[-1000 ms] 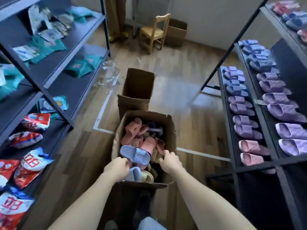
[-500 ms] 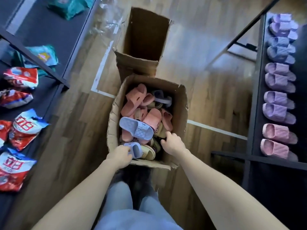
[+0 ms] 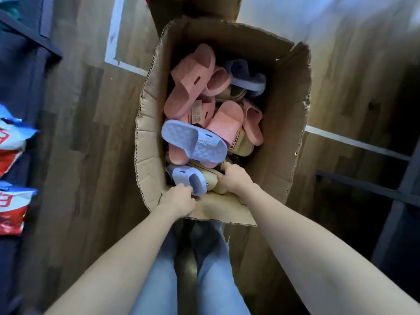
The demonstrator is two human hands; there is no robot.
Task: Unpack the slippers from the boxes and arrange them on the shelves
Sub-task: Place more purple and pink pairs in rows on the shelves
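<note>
Cardboard box (image 3: 293,123) sits open on the wood floor (image 3: 86,133) right in front of your legs, slippers piled loose inside. Count on top: six pink, three lavender, at least three beige; anything deeper is hidden. Your left hand (image 3: 178,202) is at the near rim, fingers curled on the end of the small lavender slipper (image 3: 189,179). Your right hand (image 3: 234,178) is inside the box, gripping the beige slipper (image 3: 213,181) just beside it. One big quilted lavender slipper (image 3: 193,142) lies across the pile, sole up. One second box (image 3: 193,7) touches the far end. Two red-and-blue packets (image 3: 11,144) on the left shelf, and a dark shelf frame (image 3: 363,187) on the right.

Versus half a second ago: your head has tipped down and closer, the shelved slippers on the right have left view, both hands stay on the same two slippers, and the pile is unchanged.
</note>
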